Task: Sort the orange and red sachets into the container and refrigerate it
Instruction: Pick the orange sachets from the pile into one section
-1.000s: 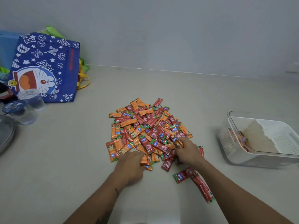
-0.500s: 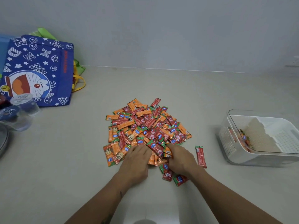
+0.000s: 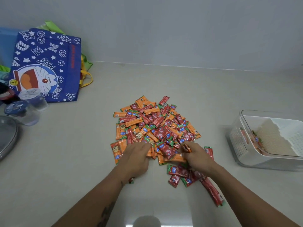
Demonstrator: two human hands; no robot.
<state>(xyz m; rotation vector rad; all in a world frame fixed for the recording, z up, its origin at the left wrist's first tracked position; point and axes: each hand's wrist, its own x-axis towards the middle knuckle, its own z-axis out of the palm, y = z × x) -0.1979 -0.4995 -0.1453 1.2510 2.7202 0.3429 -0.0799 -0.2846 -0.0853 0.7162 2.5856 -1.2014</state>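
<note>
1. Pale worktop (image 3: 65,161), running back to a grey wall.
2. Blue cartoon-print bag (image 3: 47,66) at far left, lying flat beside two lidded clear cups (image 3: 29,104).
3. Clear container (image 3: 268,163) with white perforated insert at right, well apart from the heap, a few sachets inside.
4. Heap of orange and red sachets (image 3: 155,125) at centre; small group of red sachets (image 3: 185,174) pulled aside near the right wrist.
5. Left hand (image 3: 136,158) flat on the heap's near edge, fingers loosely extended.
6. Right hand (image 3: 196,154) pinching an orange sachet (image 3: 186,147) at the heap's near right edge.
</note>
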